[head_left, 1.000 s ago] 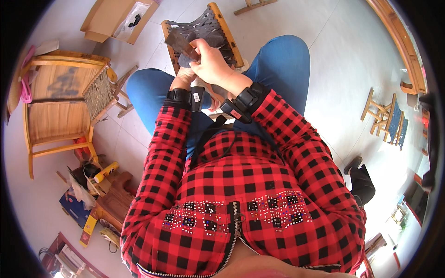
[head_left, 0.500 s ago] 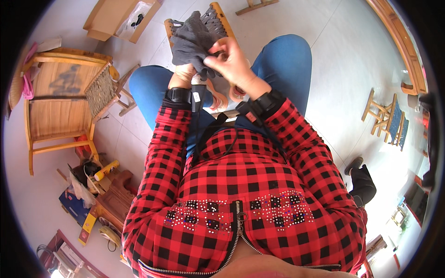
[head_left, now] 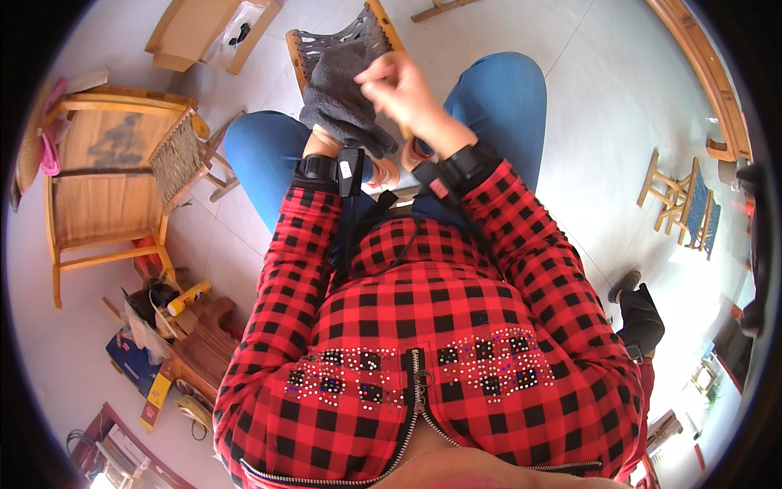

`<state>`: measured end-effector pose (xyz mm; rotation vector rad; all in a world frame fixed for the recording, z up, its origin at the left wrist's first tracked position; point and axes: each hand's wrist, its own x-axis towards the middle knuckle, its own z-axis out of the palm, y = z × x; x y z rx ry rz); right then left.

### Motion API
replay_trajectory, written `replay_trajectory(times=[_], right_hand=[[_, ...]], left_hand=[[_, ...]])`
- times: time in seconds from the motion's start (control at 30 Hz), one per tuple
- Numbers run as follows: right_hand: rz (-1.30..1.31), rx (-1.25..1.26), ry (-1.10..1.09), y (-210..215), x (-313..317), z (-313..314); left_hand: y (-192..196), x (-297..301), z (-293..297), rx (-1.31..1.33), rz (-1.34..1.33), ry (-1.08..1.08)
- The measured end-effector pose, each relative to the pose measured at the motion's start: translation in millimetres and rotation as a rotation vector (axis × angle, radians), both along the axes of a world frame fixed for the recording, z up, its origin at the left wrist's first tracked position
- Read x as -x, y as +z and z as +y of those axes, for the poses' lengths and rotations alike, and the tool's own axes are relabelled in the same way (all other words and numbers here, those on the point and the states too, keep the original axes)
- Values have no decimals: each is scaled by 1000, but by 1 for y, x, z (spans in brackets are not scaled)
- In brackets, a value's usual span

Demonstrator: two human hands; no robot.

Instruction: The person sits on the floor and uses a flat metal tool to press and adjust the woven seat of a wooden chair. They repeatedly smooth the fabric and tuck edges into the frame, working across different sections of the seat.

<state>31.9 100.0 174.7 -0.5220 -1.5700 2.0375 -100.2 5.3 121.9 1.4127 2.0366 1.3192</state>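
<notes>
A seated person in a red-and-black checked jacket is working a dark grey glove (head_left: pixel 342 102) onto the left hand (head_left: pixel 326 140) — that hand is hidden inside the fabric, so whether it is open or curled cannot be told — while the right hand (head_left: pixel 401 88) is pinching the glove's upper edge between closed fingertips, above the knees and in front of a small woven-seat stool (head_left: pixel 376 24) standing on the pale tiled floor (head_left: pixel 586 98). To seat the glove well, a judgement from this view, the right hand should be drawing the fabric evenly along the fingers rather than tugging one corner (bunched cloth is showing near the wrist). Packaging is gathering at lower left: a yellow cylindrical tube (head_left: pixel 189 297) is lying across a cluttered low wooden stand, a blue carton (head_left: pixel 130 363) is sitting beside it, and a narrow yellow-and-red box (head_left: pixel 156 398) is leaning just below. A flat wooden tray holding a clear plastic bag (head_left: pixel 232 28) is resting at the top left.
</notes>
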Motion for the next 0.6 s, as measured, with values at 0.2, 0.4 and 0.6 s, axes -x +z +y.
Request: replay_trajectory(times=[0.2, 0.4, 0.6], right_hand=[[-419, 160, -402, -52, -22, 69], [-703, 148, -393, -95, -18, 70], [-891, -2, -314, -112, -12, 66]], left_hand=[[40, -30, -12, 226, 600, -287], [42, -68, -14, 281, 812, -415], [2, -79, -11, 798, 708, -383]])
